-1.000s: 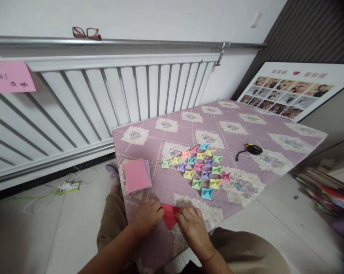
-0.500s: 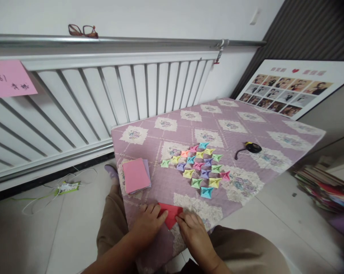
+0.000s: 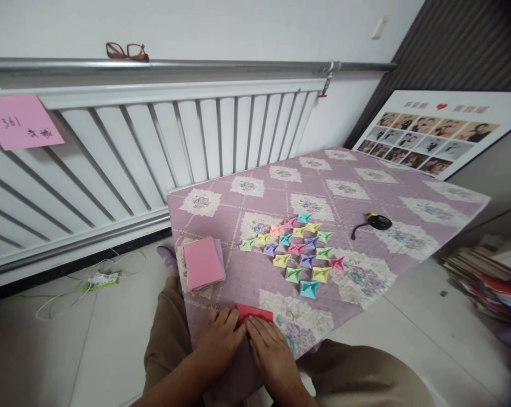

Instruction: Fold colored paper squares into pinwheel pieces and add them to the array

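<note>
A folded red paper (image 3: 254, 312) lies near the front edge of a table covered with a purple quilted cloth (image 3: 357, 186). My left hand (image 3: 220, 341) and my right hand (image 3: 269, 354) both lie flat on it, fingers stretched out and pressing it down, so only its far strip shows. Beyond it, several small folded paper pieces (image 3: 298, 249) in pastel colours lie in rows. A stack of pink square paper (image 3: 203, 262) sits to the left.
A black and yellow tape measure (image 3: 376, 221) lies at the right of the table. A white radiator (image 3: 162, 141) with a pink note (image 3: 21, 122) and glasses (image 3: 127, 51) stands behind. A photo board (image 3: 433, 135) leans at the right. Books (image 3: 488, 277) and a cable (image 3: 90, 280) lie on the floor.
The red paper has gone from a pointed shape held between my fingers to a flat strip. Both hands have slid together over it and flattened out.
</note>
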`<act>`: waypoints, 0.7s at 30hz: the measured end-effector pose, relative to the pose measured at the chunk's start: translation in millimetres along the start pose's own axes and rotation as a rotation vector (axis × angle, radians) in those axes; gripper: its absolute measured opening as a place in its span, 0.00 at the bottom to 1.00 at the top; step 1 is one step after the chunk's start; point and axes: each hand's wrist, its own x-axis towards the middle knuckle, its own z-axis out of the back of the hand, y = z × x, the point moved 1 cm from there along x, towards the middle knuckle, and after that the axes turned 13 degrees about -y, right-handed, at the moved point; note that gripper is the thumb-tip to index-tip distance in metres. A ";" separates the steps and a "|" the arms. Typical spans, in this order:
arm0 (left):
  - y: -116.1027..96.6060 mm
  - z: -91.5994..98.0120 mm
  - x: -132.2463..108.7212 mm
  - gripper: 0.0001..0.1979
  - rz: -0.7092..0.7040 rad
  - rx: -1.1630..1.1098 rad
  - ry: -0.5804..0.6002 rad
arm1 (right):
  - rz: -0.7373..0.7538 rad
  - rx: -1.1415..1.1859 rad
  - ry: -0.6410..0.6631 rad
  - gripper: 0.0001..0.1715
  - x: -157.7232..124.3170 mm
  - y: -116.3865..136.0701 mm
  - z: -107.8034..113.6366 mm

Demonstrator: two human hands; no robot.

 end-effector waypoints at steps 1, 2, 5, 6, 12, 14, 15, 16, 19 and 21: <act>1.1 -2.1 -2.5 0.18 0.007 0.001 -0.018 | 0.018 -0.008 0.015 0.21 -2.8 -2.3 0.5; 2.2 -4.5 -5.3 0.19 0.019 0.004 -0.035 | 0.034 -0.013 0.029 0.21 -6.2 -5.5 2.0; 4.7 -10.4 -13.8 0.19 0.074 0.003 -0.064 | 0.040 -0.022 0.037 0.22 -16.9 -16.5 10.4; 4.9 -11.2 -15.6 0.19 0.097 -0.005 -0.065 | 0.035 -0.020 0.039 0.22 -19.9 -19.6 13.3; 2.8 4.7 0.2 0.14 0.280 -0.120 -0.001 | -0.189 0.022 0.133 0.13 -11.2 -27.6 20.7; 4.5 13.5 14.6 0.11 0.314 -0.131 0.066 | -0.323 0.033 0.248 0.08 3.0 -28.6 19.4; 5.9 17.5 22.0 0.10 0.314 -0.130 0.107 | -0.391 0.022 0.321 0.06 10.8 -29.3 18.4; 7.4 21.2 29.1 0.09 0.300 -0.133 0.151 | -0.447 0.006 0.399 0.06 18.4 -30.3 17.3; 12.5 30.9 45.8 0.09 0.258 -0.151 0.202 | -0.485 -0.016 0.448 0.09 37.8 -34.2 15.7; 15.3 36.3 53.2 0.10 0.218 -0.173 0.209 | -0.491 -0.018 0.466 0.15 45.9 -37.9 15.5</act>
